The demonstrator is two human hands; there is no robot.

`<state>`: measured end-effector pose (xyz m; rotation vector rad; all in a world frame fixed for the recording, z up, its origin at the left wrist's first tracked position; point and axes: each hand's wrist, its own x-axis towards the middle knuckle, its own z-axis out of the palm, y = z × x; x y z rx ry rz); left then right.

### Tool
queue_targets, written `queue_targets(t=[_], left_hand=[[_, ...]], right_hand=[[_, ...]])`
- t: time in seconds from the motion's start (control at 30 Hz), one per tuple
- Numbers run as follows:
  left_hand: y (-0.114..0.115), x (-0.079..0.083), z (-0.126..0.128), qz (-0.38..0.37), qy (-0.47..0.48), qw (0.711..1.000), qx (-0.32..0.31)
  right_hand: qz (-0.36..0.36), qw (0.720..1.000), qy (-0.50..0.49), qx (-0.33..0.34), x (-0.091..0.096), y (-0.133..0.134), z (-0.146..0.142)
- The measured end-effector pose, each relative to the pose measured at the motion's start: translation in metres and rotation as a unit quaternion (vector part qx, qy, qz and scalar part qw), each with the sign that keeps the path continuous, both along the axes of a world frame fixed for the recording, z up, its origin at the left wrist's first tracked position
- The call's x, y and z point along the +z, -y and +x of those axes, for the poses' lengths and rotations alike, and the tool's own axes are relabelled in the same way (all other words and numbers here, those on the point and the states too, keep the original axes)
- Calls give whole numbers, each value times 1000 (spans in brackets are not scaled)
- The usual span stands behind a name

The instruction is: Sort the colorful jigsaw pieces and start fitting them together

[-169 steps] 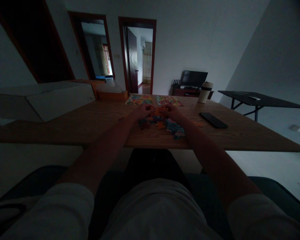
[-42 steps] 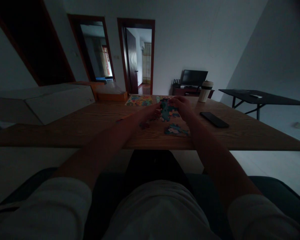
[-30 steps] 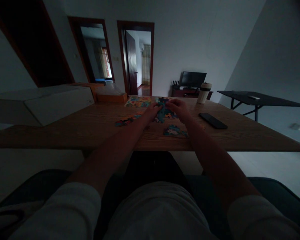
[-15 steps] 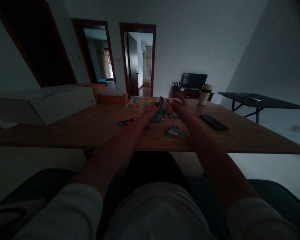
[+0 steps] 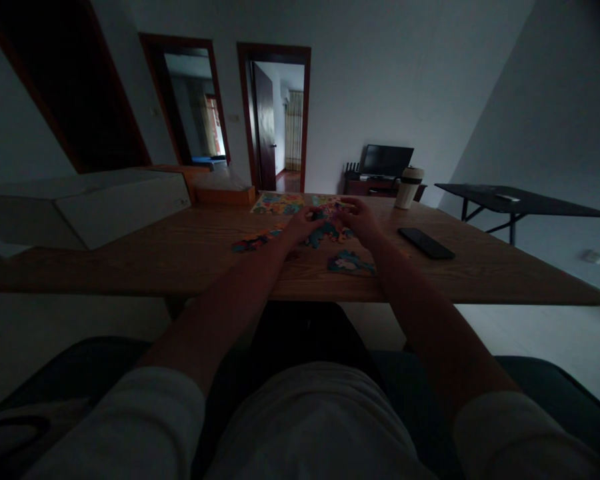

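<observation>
On the wooden table [image 5: 155, 260], my left hand [image 5: 299, 228] and my right hand [image 5: 363, 220] meet over a teal and multicoloured chunk of joined puzzle pieces [image 5: 330, 230]. It lies low on the tabletop. Both hands have their fingers curled on its edges, the left on its left side, the right on its right side. A second joined chunk [image 5: 351, 263] lies nearer me, just inside my right forearm. A short row of loose pieces [image 5: 253, 241] sits left of my left wrist. The room is dim and finger detail is faint.
Two colourful puzzle boards [image 5: 277, 202] lie at the table's far edge. A pale cup [image 5: 409, 187] stands at the far right with a dark phone [image 5: 427, 243] nearer me. A wooden box [image 5: 225, 195] and a big white box [image 5: 105, 200] are on the left, and a black side table [image 5: 525, 200] stands on the right.
Half a second ago my left hand held the chunk tilted up and my right fingers were spread; now the chunk is down near the table and both hands close on it.
</observation>
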<state>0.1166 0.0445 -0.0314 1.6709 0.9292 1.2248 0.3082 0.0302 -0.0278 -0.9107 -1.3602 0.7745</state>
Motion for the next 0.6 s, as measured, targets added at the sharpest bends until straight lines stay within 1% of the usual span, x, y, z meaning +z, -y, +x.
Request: queue_targets(t=[0.13, 0.23, 0.3, 0.37, 0.5, 0.57, 0.6], left_hand=[[0, 0, 0, 0, -7, 1000, -18], [1, 0, 0, 17, -18, 1000, -19], [2, 0, 0, 33, -20, 999, -19], [5, 1, -1, 43, -21, 999, -23], [11, 4, -1, 34, -23, 998, -39], [11, 4, 0, 30, -26, 999, -32], [11, 4, 0, 31, -27, 999, -23]], right_hand=[[12, 999, 32, -22, -1, -4, 1], [26, 996, 64, -49, 0, -3, 1], [27, 996, 72, -48, 1, -2, 1], [13, 997, 72, -33, 1, 1, 0], [-33, 995, 95, 2, 1, 5, -1], [-47, 993, 105, 0, 2, 5, 0], [-51, 993, 103, -13, 3, 5, 1]])
